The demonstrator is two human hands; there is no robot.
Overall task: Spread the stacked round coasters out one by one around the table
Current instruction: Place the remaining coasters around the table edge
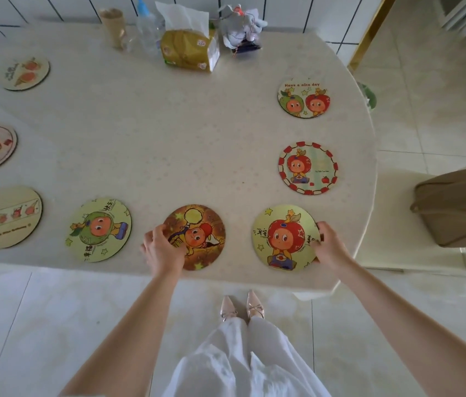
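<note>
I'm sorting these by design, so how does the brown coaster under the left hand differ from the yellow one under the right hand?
The brown coaster has a dark, starry background, while the yellow coaster is pale yellow-green. The brown coaster's figure is tilted and reaching toward a yellow ball; the yellow coaster's red apple-headed figure faces the viewer. The left hand touches the brown coaster's left edge, the right hand the yellow coaster's right edge. Both are round and flat.

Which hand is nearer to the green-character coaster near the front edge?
Left. The left hand rests on the brown coaster, just right of the green-character coaster. The right hand holds the yellow coaster, farther right.
</note>
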